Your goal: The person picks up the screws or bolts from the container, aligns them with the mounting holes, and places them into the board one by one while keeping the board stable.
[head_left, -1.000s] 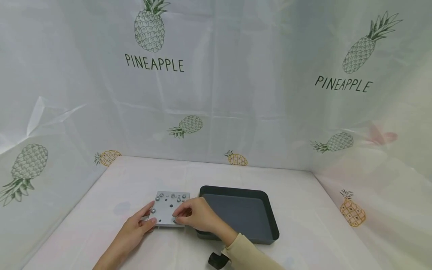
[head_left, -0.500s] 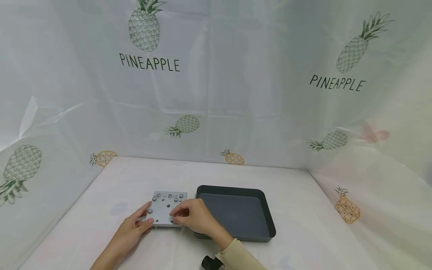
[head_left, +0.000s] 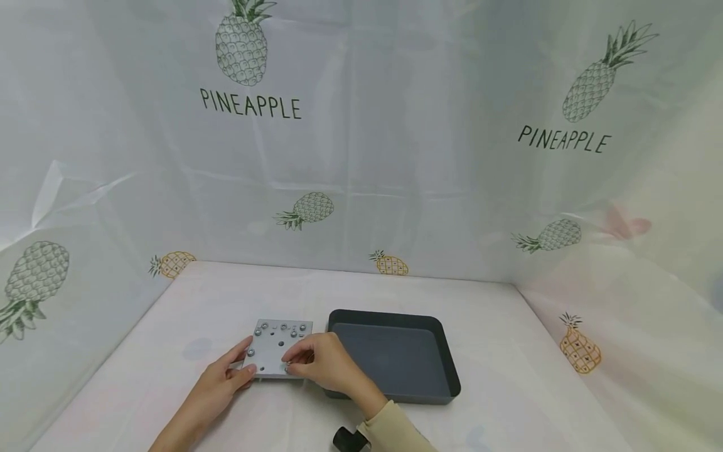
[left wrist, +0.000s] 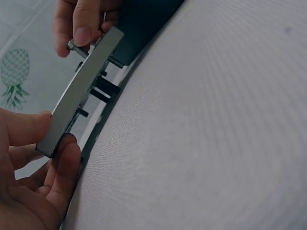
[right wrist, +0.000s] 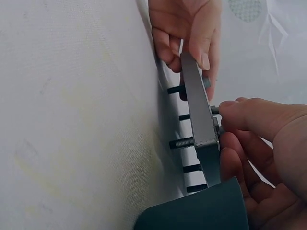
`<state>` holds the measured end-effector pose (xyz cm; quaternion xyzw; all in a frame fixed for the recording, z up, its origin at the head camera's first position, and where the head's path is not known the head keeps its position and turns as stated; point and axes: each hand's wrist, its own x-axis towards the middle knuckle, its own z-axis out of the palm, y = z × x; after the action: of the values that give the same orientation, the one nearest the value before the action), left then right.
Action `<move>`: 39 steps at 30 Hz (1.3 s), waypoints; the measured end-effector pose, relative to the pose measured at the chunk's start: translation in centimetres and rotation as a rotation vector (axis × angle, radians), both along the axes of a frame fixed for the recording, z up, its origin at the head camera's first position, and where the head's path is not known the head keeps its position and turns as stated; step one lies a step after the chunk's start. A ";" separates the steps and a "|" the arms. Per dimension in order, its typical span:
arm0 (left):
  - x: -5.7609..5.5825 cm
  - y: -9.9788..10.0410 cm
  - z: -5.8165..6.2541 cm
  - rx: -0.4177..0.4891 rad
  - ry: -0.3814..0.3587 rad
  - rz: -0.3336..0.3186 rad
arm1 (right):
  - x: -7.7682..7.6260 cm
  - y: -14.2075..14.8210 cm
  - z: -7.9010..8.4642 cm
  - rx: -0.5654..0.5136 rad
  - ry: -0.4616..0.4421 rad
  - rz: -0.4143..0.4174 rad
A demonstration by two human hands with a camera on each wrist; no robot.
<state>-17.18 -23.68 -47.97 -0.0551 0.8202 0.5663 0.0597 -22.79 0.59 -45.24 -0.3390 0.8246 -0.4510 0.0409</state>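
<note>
A flat silver metal plate (head_left: pixel 267 359) with several screws and dark holes is held just above the white-covered table, left of the tray. My left hand (head_left: pixel 219 384) grips its left edge, thumb on top and fingers underneath. At the plate's near right corner, my right hand (head_left: pixel 326 362) pinches a hex-socket screw (left wrist: pixel 76 48) between thumb and index finger. In the left wrist view the screw's head stands above the plate's face. Screw shanks (right wrist: pixel 182 143) stick out from the plate's underside in the right wrist view. How deep the pinched screw sits is partly hidden by the fingers.
A dark grey rectangular tray (head_left: pixel 390 359) lies right of the plate, partly behind my right forearm. A black wrist mount (head_left: pixel 349 439) shows beside the right sleeve (head_left: pixel 392 430). A pineapple-print curtain (head_left: pixel 361 157) encloses the table's back and sides.
The head view has shifted slightly, so the scene sits a little further left. Both hands keep their places on the plate; the right fingertips have moved only slightly around the screw.
</note>
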 end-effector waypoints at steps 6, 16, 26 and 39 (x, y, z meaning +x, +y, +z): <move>0.1 -0.1 0.1 -0.005 -0.002 0.001 | 0.1 -0.3 -0.2 0.013 0.003 -0.004; -0.1 0.0 -0.2 0.018 -0.005 0.001 | 0.0 -0.3 -0.5 0.030 0.017 -0.019; -0.2 -0.1 -0.4 0.011 -0.009 0.002 | 0.2 0.9 0.6 0.037 0.053 0.012; -0.1 -1.0 -0.2 -0.153 -0.025 -0.002 | 0.5 10.6 4.6 0.077 0.113 -0.116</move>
<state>-17.29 -24.70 -48.13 -0.0656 0.8603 0.5011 0.0662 -22.32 11.14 -40.64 -0.3136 0.8607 -0.4007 -0.0189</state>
